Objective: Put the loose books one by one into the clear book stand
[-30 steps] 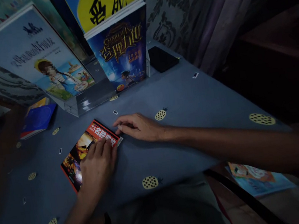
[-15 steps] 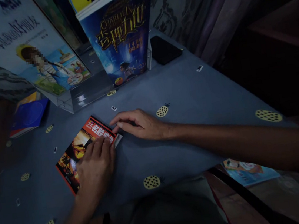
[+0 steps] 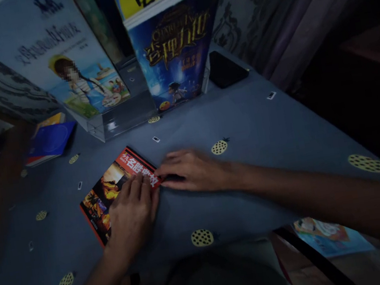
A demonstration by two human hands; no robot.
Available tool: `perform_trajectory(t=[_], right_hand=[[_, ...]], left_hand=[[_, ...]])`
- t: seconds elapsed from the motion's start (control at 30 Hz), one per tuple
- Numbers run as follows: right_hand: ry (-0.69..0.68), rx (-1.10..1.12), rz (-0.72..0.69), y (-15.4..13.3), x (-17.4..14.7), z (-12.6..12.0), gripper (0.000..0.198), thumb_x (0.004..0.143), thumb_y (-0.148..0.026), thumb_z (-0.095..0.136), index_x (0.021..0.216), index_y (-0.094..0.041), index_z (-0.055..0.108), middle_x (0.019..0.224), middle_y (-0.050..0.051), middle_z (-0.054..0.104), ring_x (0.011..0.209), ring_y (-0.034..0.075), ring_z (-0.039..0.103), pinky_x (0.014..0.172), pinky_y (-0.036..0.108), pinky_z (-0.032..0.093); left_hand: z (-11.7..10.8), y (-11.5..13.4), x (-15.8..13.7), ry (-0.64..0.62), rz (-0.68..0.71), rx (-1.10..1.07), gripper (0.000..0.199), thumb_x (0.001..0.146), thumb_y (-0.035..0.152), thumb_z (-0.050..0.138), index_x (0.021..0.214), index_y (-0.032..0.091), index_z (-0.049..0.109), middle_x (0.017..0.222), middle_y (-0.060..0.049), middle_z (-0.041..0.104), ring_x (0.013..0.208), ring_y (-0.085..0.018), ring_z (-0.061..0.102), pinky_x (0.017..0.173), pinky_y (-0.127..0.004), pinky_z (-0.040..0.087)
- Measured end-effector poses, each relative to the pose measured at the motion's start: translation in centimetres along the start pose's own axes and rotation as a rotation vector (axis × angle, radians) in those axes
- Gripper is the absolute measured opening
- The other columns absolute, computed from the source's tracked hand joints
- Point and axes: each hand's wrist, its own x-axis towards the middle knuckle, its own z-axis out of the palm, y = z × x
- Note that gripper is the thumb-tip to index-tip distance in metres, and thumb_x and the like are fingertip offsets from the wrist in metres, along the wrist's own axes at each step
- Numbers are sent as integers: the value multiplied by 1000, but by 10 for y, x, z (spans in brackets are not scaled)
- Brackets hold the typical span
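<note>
A small book (image 3: 108,184) with a red and black cover and golden pictures lies shut and slanted on the tabletop. My left hand (image 3: 131,213) rests flat on the lower right part of its cover, fingers stretched out and empty, hiding some of the title. At the book's right corner, the thumb and forefinger of my right hand (image 3: 194,170) come together on the cover's edge in a pinch. The pinched part itself is small and partly covered by the fingertips.
Behind the book, a clear plastic stand (image 3: 119,122) holds upright books, among them a dark blue one (image 3: 178,63) and a pale blue one (image 3: 44,54). A black flat object (image 3: 227,68) lies right of it, blue booklets (image 3: 50,139) left. Below the table edge is a colourful picture book (image 3: 332,235).
My right thumb and forefinger have closed on the book's corner, where they were apart before. A pale page edge there no longer shows. The camera view has shifted; my left hand stays on the cover.
</note>
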Motion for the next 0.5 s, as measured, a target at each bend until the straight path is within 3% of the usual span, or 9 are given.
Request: perform_trajectory(t=[0.13,0.27,0.37,0.5], right_hand=[[-39,-175,-140,1,-1,-1,18,100,-18,55,111,-17,69,93,6,75,86,18,65,86,33,50],[-41,-288,-206,2,-1,-2,24,98,-11,53,115,-17,69,90,6,75,85,19,63,78,31,48],[-16,-344,-226,11,4,0,26,98,-9,49,113,-17,69,90,6,76,84,19,61,76,31,46],[-26,-413,-187,34,23,4,27,99,-10,47,106,-19,71,92,7,75,89,20,59,74,32,42]], left_hand=[[-4,-16,-9,-53,-49,-133,31,103,31,45,113,16,70,118,-10,75,105,-26,71,86,-39,61],[-6,-44,-43,-97,-266,-144,37,103,40,43,119,19,69,124,-10,72,110,-29,70,89,-45,60],[-6,-58,-73,-128,-445,-146,45,103,48,39,126,21,66,133,-11,67,118,-30,67,91,-46,60],[-7,-56,-88,-109,-499,-208,51,103,53,36,126,20,67,138,-12,65,129,-30,61,100,-45,57]])
